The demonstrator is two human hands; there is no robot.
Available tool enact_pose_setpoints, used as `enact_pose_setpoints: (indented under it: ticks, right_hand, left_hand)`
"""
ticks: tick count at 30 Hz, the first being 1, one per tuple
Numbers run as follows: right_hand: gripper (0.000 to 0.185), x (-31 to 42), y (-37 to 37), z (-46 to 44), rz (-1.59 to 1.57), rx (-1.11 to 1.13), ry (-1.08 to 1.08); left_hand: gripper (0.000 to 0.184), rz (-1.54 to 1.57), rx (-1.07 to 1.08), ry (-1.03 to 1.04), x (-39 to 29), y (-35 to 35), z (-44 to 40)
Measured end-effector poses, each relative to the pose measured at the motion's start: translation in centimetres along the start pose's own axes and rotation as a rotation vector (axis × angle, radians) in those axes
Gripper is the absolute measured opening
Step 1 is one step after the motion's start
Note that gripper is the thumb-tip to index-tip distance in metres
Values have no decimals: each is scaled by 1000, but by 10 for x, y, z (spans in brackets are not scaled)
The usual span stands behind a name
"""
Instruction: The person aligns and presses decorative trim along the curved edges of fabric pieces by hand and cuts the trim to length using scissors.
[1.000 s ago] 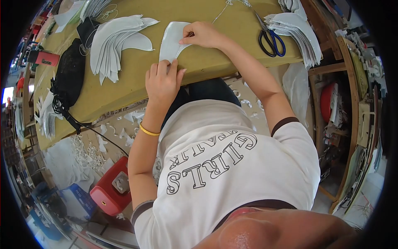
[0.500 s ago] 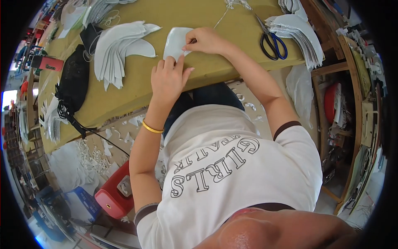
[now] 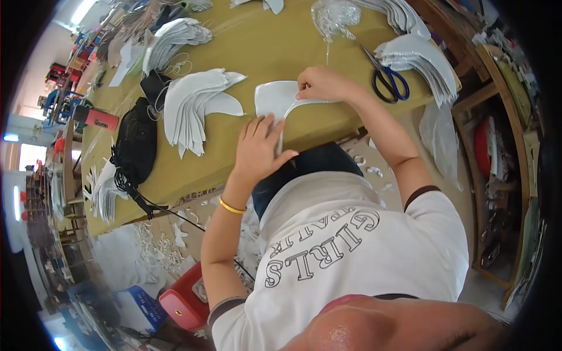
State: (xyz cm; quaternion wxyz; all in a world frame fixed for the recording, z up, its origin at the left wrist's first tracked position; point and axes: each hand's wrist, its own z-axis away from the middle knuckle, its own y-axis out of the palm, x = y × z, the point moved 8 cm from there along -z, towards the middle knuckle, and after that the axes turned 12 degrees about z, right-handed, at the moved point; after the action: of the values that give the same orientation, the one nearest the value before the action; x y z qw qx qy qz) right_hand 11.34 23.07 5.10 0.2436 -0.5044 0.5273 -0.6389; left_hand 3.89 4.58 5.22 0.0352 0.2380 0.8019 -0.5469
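A white curved fabric piece (image 3: 270, 98) lies near the table's front edge. My left hand (image 3: 256, 146) rests on its lower part, fingers stretched out and thumb apart. My right hand (image 3: 328, 85) is closed in a pinch over the piece's inner curve, on a thin shiny strand (image 3: 289, 109) that follows that edge. Farther back, a heap of clear, glittery strand (image 3: 335, 22) trails a thread down towards my right hand. Scissors (image 3: 389, 79) with black and blue handles lie to the right of that hand.
Fanned stacks of white pieces lie at left (image 3: 190, 108) and right (image 3: 418, 58). A black bag (image 3: 137, 137) with cords and a pink cylinder (image 3: 96, 117) are at the table's left. A red stool (image 3: 184, 301) and white scraps are below. A wooden rack (image 3: 497, 117) stands right.
The view has shifted, showing more of the table. My right hand has moved along the piece's inner edge, away from my left hand, uncovering more fabric. My left hand is flatter on the piece.
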Motion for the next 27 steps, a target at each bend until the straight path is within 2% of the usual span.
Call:
enact_pose_setpoints:
  ticks: [3, 8, 17, 27]
  right_hand:
    - [30, 3, 11, 8, -88, 13, 40]
    - [25, -4, 22, 11, -190, -85, 98]
    - [28, -14, 34, 13, -234, -79, 119]
    - [25, -12, 30, 18, -225, -115, 78]
  left_hand:
    - [61, -24, -68, -28, -28, 7, 8]
    - [54, 70, -190, -10, -25, 12, 5]
    - [45, -51, -189, -27, -24, 14, -4]
    - [45, -79, -216, -43, -21, 19, -14]
